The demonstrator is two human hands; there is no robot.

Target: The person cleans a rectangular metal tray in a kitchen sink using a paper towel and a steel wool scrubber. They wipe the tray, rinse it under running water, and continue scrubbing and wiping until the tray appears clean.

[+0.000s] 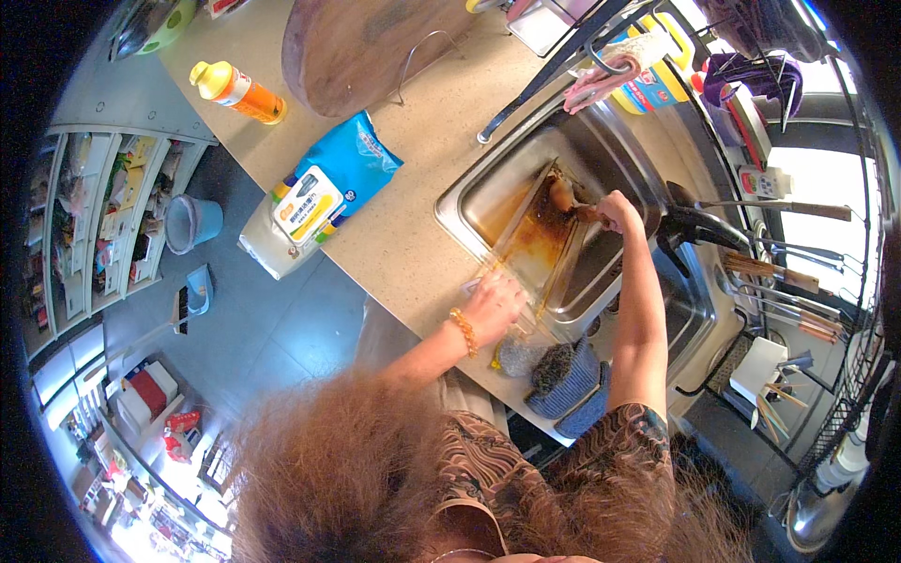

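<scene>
My left hand [496, 302] is closed on the near end of a long clear plastic tray [524, 281], which slants down into the steel sink [461, 193]. Brown greasy residue [538, 243] coats the inside of the tray, darkest at its far end. My right hand [616, 213] grips the handle of a spoon-like tool [562, 193]. Its rounded end rests in or just over the dark residue; I cannot tell whether it touches. Brownish liquid or staining shows on the sink floor left of the tray.
Blue scrubbing pads [563, 387] and a mesh scourer [519, 355] lie at the counter's front edge. A wet-wipes pack [320, 193] and an orange bottle [239, 91] are left of the sink. A rack post [535, 84] rises behind it; utensils [788, 271] hang at right.
</scene>
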